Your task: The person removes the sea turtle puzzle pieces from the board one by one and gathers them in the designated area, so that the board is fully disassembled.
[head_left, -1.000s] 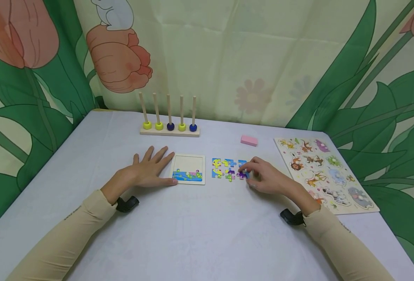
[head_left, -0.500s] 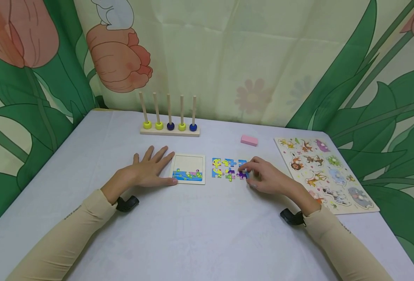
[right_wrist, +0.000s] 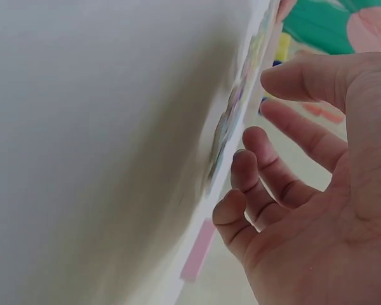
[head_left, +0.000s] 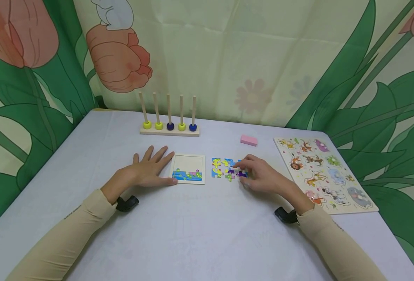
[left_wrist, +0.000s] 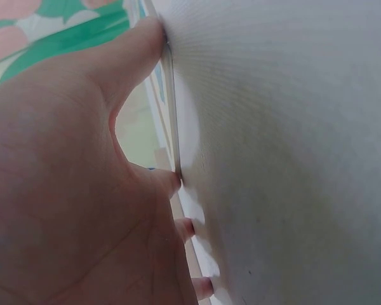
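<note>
My left hand lies spread on the table, its thumb and index finger at the left edge of a small square puzzle frame. The frame's bottom row holds blue pieces with a water picture; its upper part is bare wood. To the right lie several loose jigsaw pieces, yellow, blue and purple, in two rows. Over the right end of these hovers my right hand, hiding some of them. In the right wrist view its thumb and loosely bent fingers stand apart with nothing between them.
Behind the frame stands a wooden peg stand with yellow and blue beads on upright rods. A pink block lies beyond the loose pieces. An animal puzzle board lies at the right, close to my right forearm.
My right hand has shifted slightly left over the loose pieces, from the right end toward the middle. My left hand and the frame have stayed in place.
</note>
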Demonstrator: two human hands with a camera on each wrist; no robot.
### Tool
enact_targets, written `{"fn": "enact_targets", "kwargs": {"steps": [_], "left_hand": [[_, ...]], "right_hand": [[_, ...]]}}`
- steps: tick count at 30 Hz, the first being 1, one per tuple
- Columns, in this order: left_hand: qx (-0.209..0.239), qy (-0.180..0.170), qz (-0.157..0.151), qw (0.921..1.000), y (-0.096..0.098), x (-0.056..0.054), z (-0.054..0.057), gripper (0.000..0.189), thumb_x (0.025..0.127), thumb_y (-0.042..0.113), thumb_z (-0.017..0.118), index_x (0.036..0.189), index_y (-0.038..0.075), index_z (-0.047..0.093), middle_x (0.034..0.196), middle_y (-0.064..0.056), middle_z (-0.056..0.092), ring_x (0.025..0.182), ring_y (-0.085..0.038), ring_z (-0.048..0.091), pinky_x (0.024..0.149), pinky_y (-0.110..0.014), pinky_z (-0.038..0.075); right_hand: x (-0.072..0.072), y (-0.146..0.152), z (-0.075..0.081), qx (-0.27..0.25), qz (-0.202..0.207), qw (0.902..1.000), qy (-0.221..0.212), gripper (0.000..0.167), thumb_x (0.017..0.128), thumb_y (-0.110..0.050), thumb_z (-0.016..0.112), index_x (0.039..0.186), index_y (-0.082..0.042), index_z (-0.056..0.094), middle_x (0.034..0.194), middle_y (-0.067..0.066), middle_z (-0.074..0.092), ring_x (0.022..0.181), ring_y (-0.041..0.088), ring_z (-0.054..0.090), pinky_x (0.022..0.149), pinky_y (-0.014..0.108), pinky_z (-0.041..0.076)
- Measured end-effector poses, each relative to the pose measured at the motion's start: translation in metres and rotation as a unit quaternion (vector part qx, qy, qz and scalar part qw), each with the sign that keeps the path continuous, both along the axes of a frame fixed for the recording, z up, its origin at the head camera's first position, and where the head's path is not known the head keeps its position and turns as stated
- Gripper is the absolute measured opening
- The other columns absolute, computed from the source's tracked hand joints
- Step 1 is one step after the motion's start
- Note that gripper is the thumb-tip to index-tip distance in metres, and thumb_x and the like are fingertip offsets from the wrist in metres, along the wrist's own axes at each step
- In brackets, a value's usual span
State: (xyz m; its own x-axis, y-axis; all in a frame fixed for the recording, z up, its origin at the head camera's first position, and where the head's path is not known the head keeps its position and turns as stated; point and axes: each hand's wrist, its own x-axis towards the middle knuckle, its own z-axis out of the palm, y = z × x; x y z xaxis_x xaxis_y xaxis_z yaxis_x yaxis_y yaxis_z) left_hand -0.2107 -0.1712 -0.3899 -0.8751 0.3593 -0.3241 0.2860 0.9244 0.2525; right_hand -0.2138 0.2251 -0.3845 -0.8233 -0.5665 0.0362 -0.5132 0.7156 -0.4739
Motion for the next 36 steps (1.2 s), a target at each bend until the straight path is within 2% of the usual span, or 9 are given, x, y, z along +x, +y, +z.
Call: {"fn": "enact_targets", "kwargs": {"steps": [13, 21, 29, 36], "left_hand": [[0.005, -0.001, -0.005, 1.0000, 0.000, 0.002, 0.002, 0.107, 0.092, 0.082, 0.053, 0.172, 0.023, 0.014, 0.181, -0.014, 0.001, 0.164, -0.055, -0.004, 0.117, -0.089, 0.005], [-0.001, -0.001, -0.007, 1.0000, 0.000, 0.000, 0.000, 0.107, 0.093, 0.083, 0.051, 0.172, 0.023, 0.013, 0.181, -0.014, 0.000, 0.164, -0.055, -0.004, 0.117, -0.089, 0.004], [-0.002, -0.001, -0.005, 1.0000, 0.000, 0.000, 0.001, 0.109, 0.091, 0.085, 0.051, 0.172, 0.024, 0.013, 0.181, -0.014, 0.000, 0.164, -0.055, -0.004, 0.117, -0.089, 0.005], [0.004, -0.003, -0.003, 1.0000, -0.002, 0.000, 0.003, 0.109, 0.091, 0.084, 0.053, 0.172, 0.024, 0.012, 0.181, -0.013, -0.001, 0.164, -0.055, -0.006, 0.117, -0.089, 0.004]], "right_hand": [[0.001, -0.056, 0.001, -0.009, 0.044, 0.9983, -0.037, 0.035, 0.095, -0.015, 0.072, 0.130, -0.016, 0.071, 0.111, 0.000, 0.064, 0.092, 0.014, 0.060, 0.083, 0.029, 0.053], [-0.002, -0.087, 0.003, -0.004, 0.067, 0.9973, -0.030, 0.038, 0.096, -0.018, 0.071, 0.134, -0.018, 0.069, 0.115, 0.001, 0.065, 0.098, 0.016, 0.060, 0.088, 0.033, 0.052], [-0.007, -0.121, 0.005, -0.003, 0.093, 0.9949, -0.038, 0.039, 0.097, -0.017, 0.070, 0.136, -0.017, 0.069, 0.116, 0.002, 0.064, 0.096, 0.017, 0.058, 0.085, 0.031, 0.051], [-0.010, -0.145, 0.006, 0.011, 0.106, 0.9932, -0.046, 0.038, 0.099, -0.016, 0.069, 0.137, -0.016, 0.069, 0.116, 0.002, 0.062, 0.094, 0.014, 0.060, 0.087, 0.029, 0.054]]}}
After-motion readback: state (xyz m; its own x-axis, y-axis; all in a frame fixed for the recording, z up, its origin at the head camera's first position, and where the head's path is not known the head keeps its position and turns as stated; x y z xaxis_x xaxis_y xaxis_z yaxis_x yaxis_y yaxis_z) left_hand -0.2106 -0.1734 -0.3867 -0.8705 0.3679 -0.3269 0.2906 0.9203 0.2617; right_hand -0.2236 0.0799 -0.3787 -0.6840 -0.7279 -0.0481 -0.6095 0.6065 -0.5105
